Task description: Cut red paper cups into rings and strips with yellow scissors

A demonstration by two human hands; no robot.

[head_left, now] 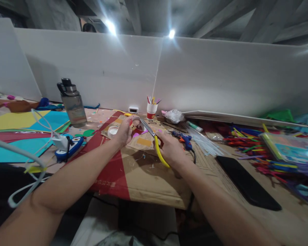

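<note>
Over the cluttered desk [149, 177], her right hand [170, 148] grips yellow-handled scissors [154, 140], blades parted at a small orange paper scrap [131, 125] pinched in left-hand fingers [129, 124], cut seemingly unfinished.

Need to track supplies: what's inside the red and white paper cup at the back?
Inside the paper cup, coloured sticks or pens poke above the rim; their lower ends and anything else in there are hidden by its wall.

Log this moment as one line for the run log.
right hand: grips scissors | left hand: holds small piece at blades | surface: cardboard
</note>
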